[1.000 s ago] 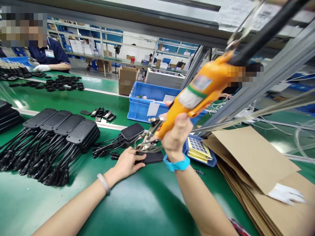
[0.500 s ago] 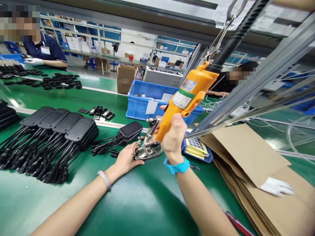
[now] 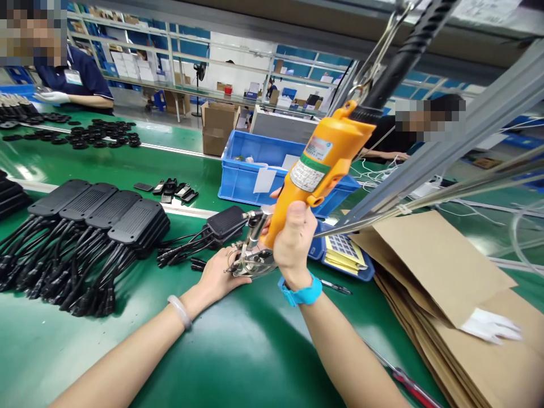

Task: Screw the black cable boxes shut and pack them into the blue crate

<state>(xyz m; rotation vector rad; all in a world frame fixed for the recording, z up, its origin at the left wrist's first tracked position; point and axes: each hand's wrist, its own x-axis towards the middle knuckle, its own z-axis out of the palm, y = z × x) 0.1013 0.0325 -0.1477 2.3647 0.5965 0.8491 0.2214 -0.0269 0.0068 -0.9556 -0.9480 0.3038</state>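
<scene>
Green bench (image 3: 191, 362): black cabled boxes (image 3: 138, 221), blue bin (image 3: 240, 182), cardboard sheets (image 3: 442, 255), pen (image 3: 336, 287), red-handled tool (image 3: 412, 387)

We find the label print on the orange driver (image 3: 313, 175) too small to read; its black cord (image 3: 403, 62) is cut off above; metal fittings (image 3: 250, 258) hide from us some fingertips of the left hand (image 3: 217, 276); our view's edges crop the red screwdriver (image 3: 412, 385) and leftmost black stack (image 3: 12, 195).

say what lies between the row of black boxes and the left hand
In the head view, black cables of a separate box lie there, plus another cable end.
</scene>
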